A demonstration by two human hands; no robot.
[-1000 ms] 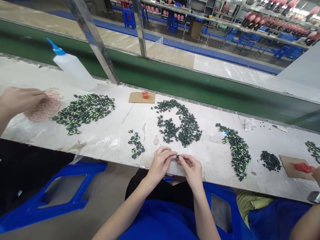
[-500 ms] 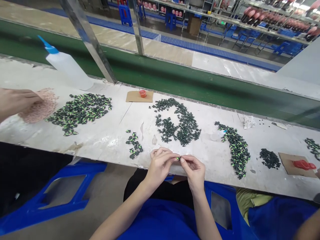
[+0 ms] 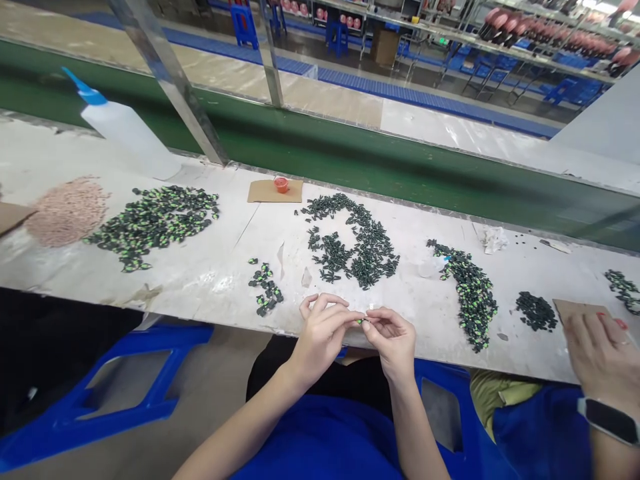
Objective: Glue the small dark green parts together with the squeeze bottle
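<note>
Near the table's front edge, my left hand (image 3: 325,333) and my right hand (image 3: 393,340) meet fingertip to fingertip. Between them they pinch one small black-and-green piece (image 3: 361,322), mostly covered by the fingers. Just beyond my hands lies a ring-shaped heap of small dark green pieces (image 3: 373,250). To the left is a little cluster of black-and-green pieces (image 3: 267,290). A larger heap of black-and-green pieces (image 3: 473,293) spreads to the right.
Further left are another black-and-green heap (image 3: 160,220), a pink heap (image 3: 67,210) and a white squeeze bottle (image 3: 127,137). A red cup (image 3: 281,185) stands on cardboard (image 3: 257,192) at the back. At right, a co-worker's hand (image 3: 600,347) rests near a black heap (image 3: 536,311).
My hands keep the small piece pinched, shifting slightly right. The co-worker's hand at left has left the pink heap. At right, another co-worker's hand has come over the cardboard with the red material.
</note>
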